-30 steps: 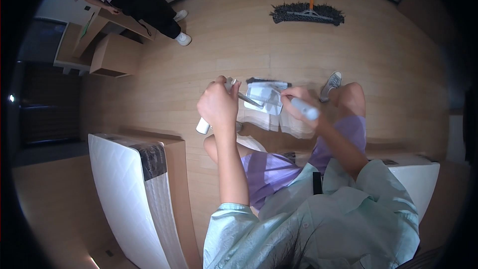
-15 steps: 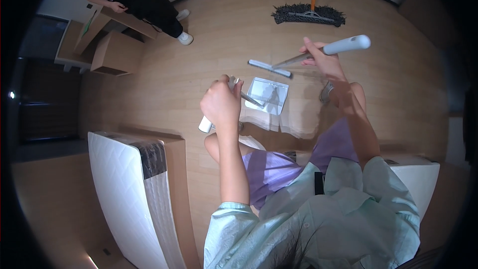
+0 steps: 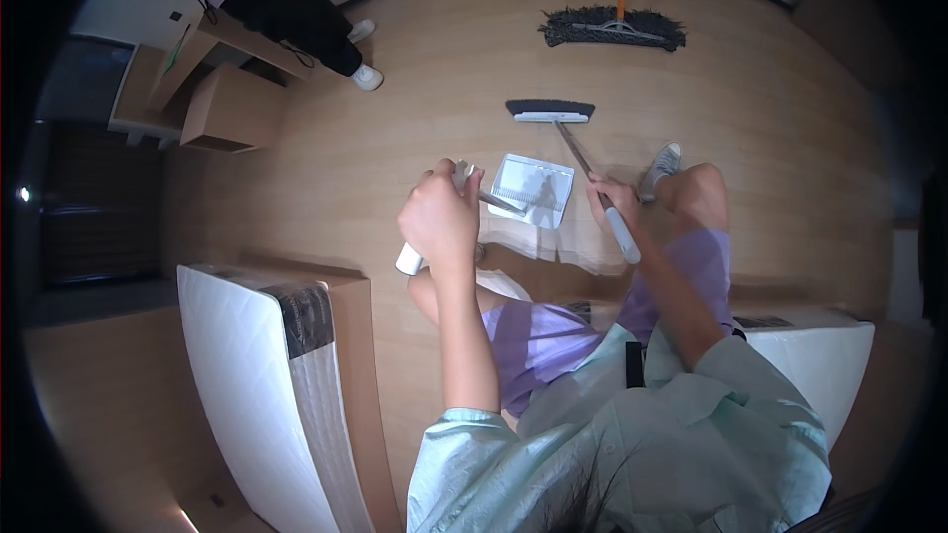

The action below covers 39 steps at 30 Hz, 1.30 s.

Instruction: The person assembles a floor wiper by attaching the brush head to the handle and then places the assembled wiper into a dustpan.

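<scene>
A white dustpan [image 3: 513, 176] with a row of comb teeth rests on the wooden floor in front of me. My left hand [image 3: 439, 212] is closed round the upper part of its long handle, whose white end pokes out below my fist. In my right hand [image 3: 612, 199], fingers wrapped round the grey stick, is a broom [image 3: 551, 118] with a pale blue grip end. Its white head and dark bristles lie just beyond the dustpan, bristles facing away from me. A gap of bare floor separates the broom head from the pan.
A dark mop [image 3: 614, 30] with an orange handle stands near the far wall. At the far left a person [image 3: 286, 15] stands beside wooden furniture [image 3: 232, 109]. A white mattress [image 3: 232, 355] on a wooden bed is at my left, another white mattress [image 3: 810, 355] at my right.
My right hand has come lower and nearer, swinging the broom's grip toward me. Its head has turned and shifted slightly away. The left hand and dustpan stay nearly still. The other person's arm has risen.
</scene>
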Motion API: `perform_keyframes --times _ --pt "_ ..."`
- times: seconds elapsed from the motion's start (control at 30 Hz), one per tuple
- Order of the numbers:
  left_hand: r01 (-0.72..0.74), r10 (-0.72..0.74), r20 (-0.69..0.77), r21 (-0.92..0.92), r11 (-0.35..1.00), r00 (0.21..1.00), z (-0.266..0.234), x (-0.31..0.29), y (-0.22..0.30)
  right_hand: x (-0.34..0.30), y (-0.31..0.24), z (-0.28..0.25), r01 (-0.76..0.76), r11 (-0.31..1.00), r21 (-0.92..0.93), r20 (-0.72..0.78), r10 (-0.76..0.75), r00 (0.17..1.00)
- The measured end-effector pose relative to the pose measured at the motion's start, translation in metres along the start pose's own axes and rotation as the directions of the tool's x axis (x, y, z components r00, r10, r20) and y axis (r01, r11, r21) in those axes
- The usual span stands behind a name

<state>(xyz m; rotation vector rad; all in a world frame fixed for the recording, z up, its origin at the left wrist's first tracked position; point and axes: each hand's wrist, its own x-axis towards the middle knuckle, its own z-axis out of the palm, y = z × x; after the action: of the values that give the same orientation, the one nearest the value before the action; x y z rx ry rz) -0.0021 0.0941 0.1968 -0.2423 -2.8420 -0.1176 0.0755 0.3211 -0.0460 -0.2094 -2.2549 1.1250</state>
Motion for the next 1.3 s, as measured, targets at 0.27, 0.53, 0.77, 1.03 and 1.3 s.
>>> perform_keyframes --times 0.27,0.53,0.77,1.03,1.3 --pt "0.000 0.002 -0.038 0.049 0.999 0.999 0.000 -0.004 -0.013 0.024 -0.090 -0.088 -0.674 0.733 0.088 0.319 0.621 0.716" --pt "-0.018 0.018 -0.042 0.018 1.000 0.999 0.002 -0.010 -0.007 0.061 -0.059 -0.121 -0.642 0.565 0.518 0.151 0.679 0.719" --pt "0.020 -0.019 -0.042 0.029 0.999 0.999 -0.007 -0.016 -0.018 0.122 -0.146 -0.083 -0.643 0.642 0.417 0.229 0.610 0.759" --pt "0.020 -0.020 -0.008 0.017 1.000 1.000 -0.006 -0.017 -0.016 0.045 -0.054 0.006 -0.178 0.984 -0.011 0.422 0.165 0.891" --pt "0.004 -0.003 -0.035 0.019 1.000 0.999 -0.003 -0.002 -0.005 -0.013 -0.116 -0.049 -0.173 0.984 0.038 0.280 0.156 0.947"
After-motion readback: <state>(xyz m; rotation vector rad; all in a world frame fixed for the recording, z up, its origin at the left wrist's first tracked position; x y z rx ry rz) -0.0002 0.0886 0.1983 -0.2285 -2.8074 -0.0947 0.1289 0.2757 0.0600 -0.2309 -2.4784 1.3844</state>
